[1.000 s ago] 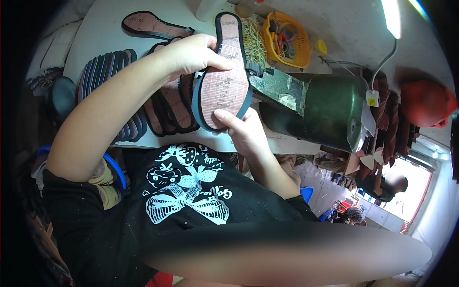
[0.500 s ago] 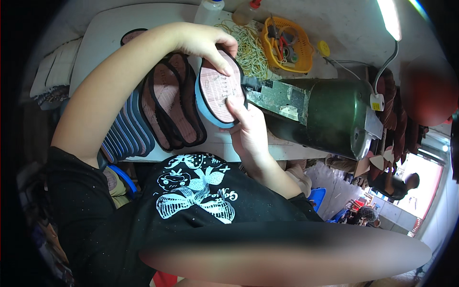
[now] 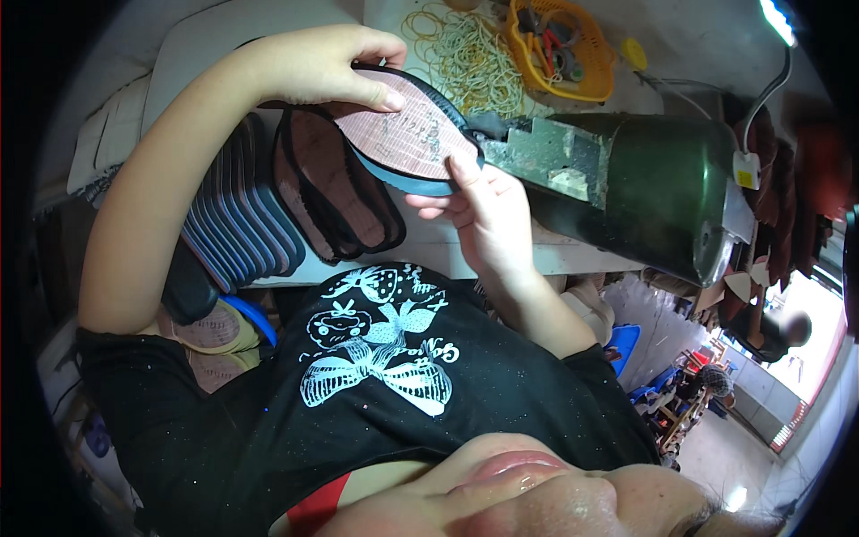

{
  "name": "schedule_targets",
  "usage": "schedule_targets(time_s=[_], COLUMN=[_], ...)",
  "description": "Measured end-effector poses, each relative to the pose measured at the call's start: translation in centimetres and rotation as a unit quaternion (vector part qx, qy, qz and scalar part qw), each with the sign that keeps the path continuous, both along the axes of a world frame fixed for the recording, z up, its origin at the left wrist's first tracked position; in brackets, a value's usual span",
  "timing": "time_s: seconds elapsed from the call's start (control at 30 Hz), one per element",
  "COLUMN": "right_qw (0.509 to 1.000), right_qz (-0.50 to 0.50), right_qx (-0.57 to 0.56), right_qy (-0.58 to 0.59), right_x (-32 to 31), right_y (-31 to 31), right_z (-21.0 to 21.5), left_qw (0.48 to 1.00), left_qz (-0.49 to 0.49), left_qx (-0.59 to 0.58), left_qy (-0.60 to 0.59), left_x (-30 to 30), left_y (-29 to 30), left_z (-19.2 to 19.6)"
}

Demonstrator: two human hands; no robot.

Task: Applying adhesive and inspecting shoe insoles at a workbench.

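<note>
Both my hands hold a shoe sole (image 3: 403, 130) with a pinkish-brown woven-looking top, a black edge and a light-blue underside. My left hand (image 3: 349, 76) grips its far left end, thumb lying on the top face. My right hand (image 3: 488, 206) pinches the near right end, thumb on top and fingers below. The sole's right edge is against the dark head end of a green sewing machine (image 3: 653, 179); the needle area is hidden. More pinkish soles with black edges (image 3: 309, 161) lie just left of it on the white table (image 3: 429, 255).
A row of blue and black soles (image 3: 242, 201) stands at the left. Behind are tangled yellowish cords (image 3: 470, 67) and a yellow basket (image 3: 611, 76) of tools. A lamp (image 3: 777, 20) hangs at upper right. Another person (image 3: 756, 331) is far off at the right.
The sole has turned, its far end swinging left with my left hand. My right hand stays on its near end, by the machine. The whole view has shifted somewhat.
</note>
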State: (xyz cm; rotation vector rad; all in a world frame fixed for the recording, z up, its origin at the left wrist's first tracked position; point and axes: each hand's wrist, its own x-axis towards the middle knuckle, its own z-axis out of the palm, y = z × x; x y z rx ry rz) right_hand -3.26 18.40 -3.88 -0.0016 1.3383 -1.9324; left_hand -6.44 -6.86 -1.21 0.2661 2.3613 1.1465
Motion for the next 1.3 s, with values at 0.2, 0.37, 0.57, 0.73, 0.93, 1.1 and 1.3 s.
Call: schedule_targets(time_s=[0.2,0.37,0.57,0.73,0.93,1.1,1.3], right_qw=[1.000,1.000,0.999,0.995,0.995,0.996,0.997], right_qz=[0.015,-0.006,-0.006,-0.019,-0.027,-0.005,0.006], right_qx=[-0.008,0.007,-0.007,-0.036,-0.047,-0.016,0.004], right_qy=[0.013,0.020,0.049,0.086,0.081,0.087,0.077], right_x=[-0.4,-0.1,0.1,0.0,0.2,-0.2,-0.5], right_y=[0.1,0.2,-0.3,-0.7,-0.8,-0.2,0.5], right_z=[-0.3,-0.5,-0.6,-0.8,-1.1,-1.1,-0.6], left_qw=[0.996,0.995,0.995,0.989,0.989,0.987,0.961], left_qz=[0.081,0.086,0.089,0.081,0.127,0.141,0.232], left_qx=[0.018,-0.005,-0.008,0.014,0.028,0.047,0.050], left_qy=[-0.024,-0.045,-0.051,-0.125,-0.071,-0.067,-0.144], left_x=[3.1,3.6,3.5,3.1,4.4,6.9,8.7], left_y=[0.7,1.2,1.1,1.5,0.8,2.1,6.0], left_z=[0.2,0.5,0.5,2.5,0.3,-0.9,0.4])
